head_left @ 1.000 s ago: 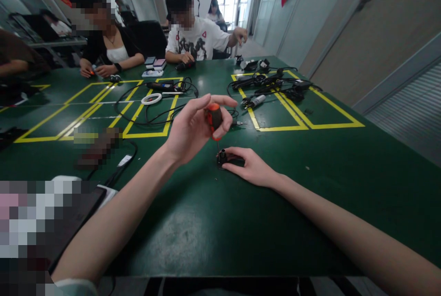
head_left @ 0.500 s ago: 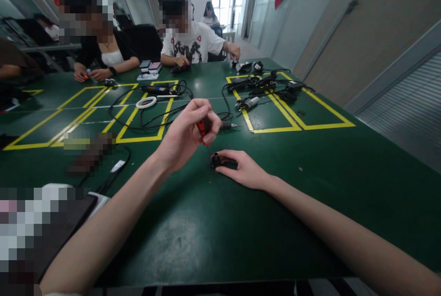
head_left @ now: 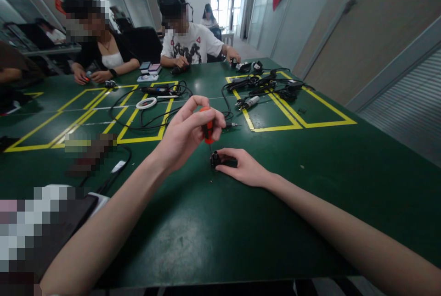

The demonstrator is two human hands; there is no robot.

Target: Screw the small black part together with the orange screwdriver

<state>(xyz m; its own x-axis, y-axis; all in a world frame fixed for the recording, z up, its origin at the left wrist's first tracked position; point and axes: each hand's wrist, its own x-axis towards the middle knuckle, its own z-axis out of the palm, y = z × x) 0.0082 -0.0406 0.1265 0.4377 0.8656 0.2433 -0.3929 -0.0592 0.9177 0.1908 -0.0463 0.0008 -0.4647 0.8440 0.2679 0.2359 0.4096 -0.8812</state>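
Note:
My left hand (head_left: 188, 133) is closed around the red and black handle of a screwdriver (head_left: 208, 126). The thin shaft points down, and its tip meets the left side of a small black part (head_left: 215, 158) on the green table. That part has a short upright tube on top; its exact kind is too small to tell. My right hand (head_left: 243, 167) pinches the part from the right between thumb and fingers and rests low on the table. A tiny speck (head_left: 211, 181) lies just in front of the part.
Beyond my hands lie a white ring (head_left: 146, 103), a black corded tool (head_left: 160, 90), a silver and black cylinder (head_left: 248, 103) and tangled black cables (head_left: 272, 86). Yellow tape marks rectangles on the table (head_left: 292, 222). Two people sit across, their hands on small items.
My left fingers have shifted around the screwdriver handle, showing more of its red side. The index finger is raised a little higher. My right hand and the black part stay in place.

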